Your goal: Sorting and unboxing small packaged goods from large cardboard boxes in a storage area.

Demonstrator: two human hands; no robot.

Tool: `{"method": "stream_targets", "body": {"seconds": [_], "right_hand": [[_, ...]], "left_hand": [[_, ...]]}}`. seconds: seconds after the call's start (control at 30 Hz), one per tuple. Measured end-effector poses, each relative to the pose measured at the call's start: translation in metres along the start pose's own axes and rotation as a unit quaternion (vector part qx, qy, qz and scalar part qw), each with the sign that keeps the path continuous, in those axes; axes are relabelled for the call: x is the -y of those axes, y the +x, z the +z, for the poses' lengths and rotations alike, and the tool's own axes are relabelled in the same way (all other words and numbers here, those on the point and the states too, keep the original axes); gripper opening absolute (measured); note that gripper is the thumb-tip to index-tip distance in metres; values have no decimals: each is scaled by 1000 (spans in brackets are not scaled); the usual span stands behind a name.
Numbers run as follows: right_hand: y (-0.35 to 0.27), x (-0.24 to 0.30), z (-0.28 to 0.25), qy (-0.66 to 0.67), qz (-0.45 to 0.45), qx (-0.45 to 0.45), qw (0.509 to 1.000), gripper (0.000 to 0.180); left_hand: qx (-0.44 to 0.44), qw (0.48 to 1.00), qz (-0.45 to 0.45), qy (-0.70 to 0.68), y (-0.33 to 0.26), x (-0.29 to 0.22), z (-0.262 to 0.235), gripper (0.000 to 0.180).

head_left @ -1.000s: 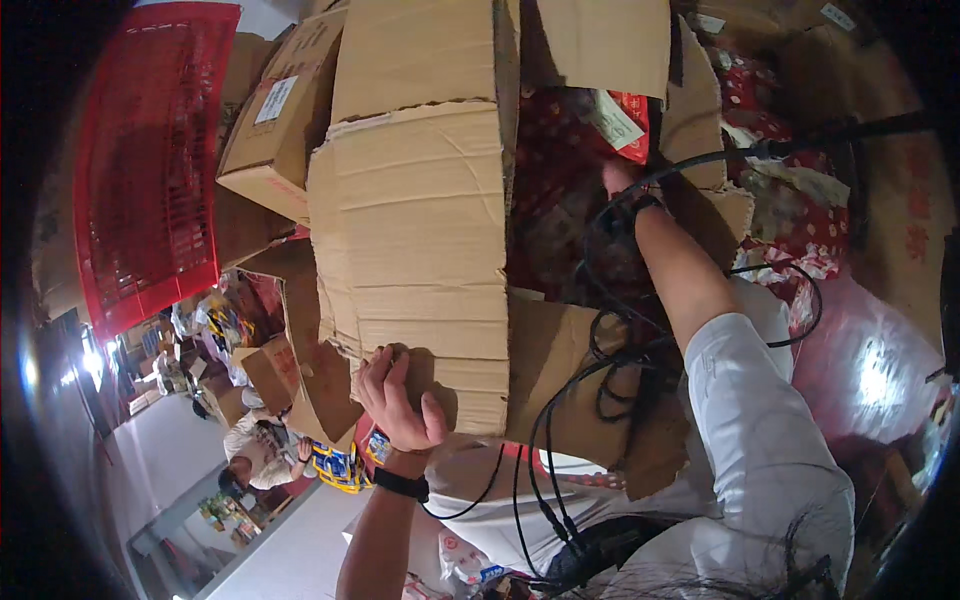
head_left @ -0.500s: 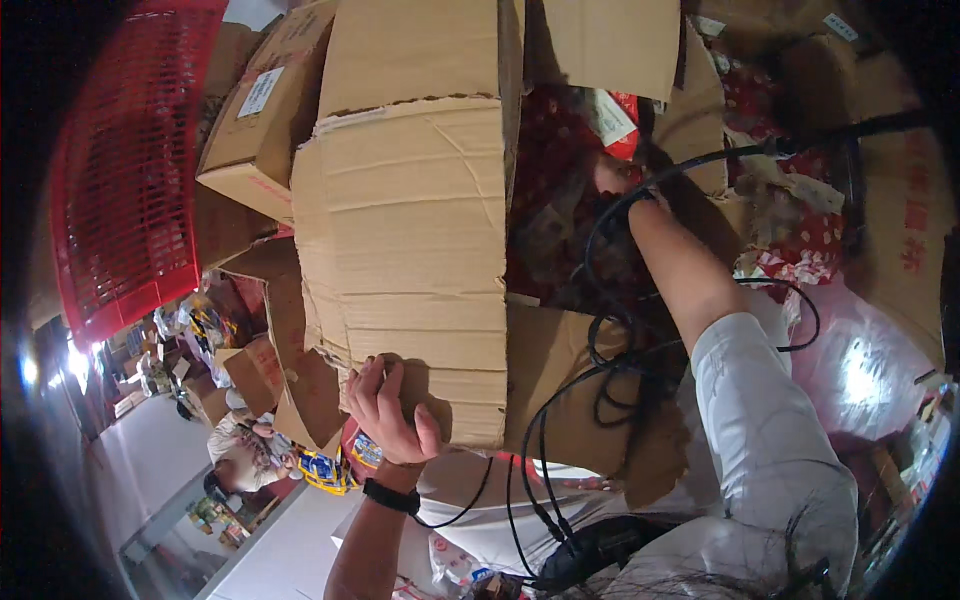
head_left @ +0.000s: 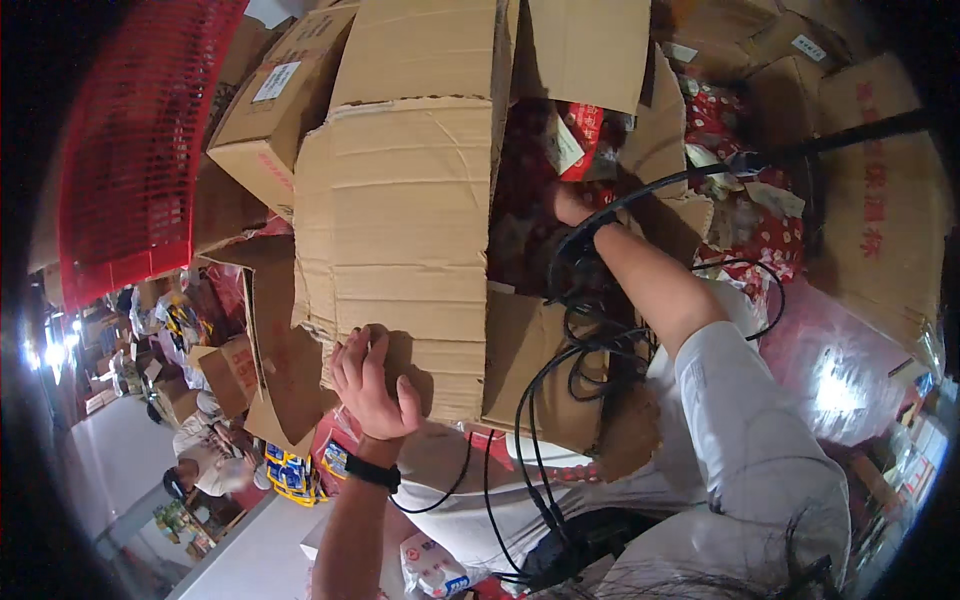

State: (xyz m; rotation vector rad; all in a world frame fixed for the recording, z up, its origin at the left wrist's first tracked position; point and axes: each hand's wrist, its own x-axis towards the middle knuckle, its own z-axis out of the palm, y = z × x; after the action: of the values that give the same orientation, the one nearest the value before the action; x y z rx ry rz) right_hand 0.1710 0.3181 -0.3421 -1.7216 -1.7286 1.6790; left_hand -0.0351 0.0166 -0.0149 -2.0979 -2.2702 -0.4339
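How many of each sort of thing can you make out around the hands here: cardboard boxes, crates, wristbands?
Cardboard boxes clearly distinguishable: 4 (open box gripped by the left hand, labelled box, box at right, small box lower left)
Red plastic crates: 1
Black wristbands: 2
Total: 7

— Where does the single head view look from?
— From above, close, facing down onto the cardboard flap (head_left: 400,250) just beyond the left hand (head_left: 372,385) fingers (head_left: 355,350).
— And the edges?
— Fisheye-bent; forearms enter from below. No second view.
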Motion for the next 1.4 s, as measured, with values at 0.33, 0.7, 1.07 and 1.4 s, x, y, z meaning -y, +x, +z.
{"method": "stream_targets", "body": {"seconds": [0.33,0.7,1.07,1.4], "right_hand": [[-67,81,-66,12,-32,32,999,48],[-248,144,-198,187,7,129,974,51],[-318,75,-369,320,-156,9,935,36],[-297,29,-279,-30,-258,118,958,27]], "left_hand": [[-25,999,-27,-30,-6,2,5,53],[-123,991,-19,-47,-7,-2,5,46],[-139,988,-23,-55,-10,-6,7,44],[-144,988,-23,-54,-10,-4,10,45]]}}
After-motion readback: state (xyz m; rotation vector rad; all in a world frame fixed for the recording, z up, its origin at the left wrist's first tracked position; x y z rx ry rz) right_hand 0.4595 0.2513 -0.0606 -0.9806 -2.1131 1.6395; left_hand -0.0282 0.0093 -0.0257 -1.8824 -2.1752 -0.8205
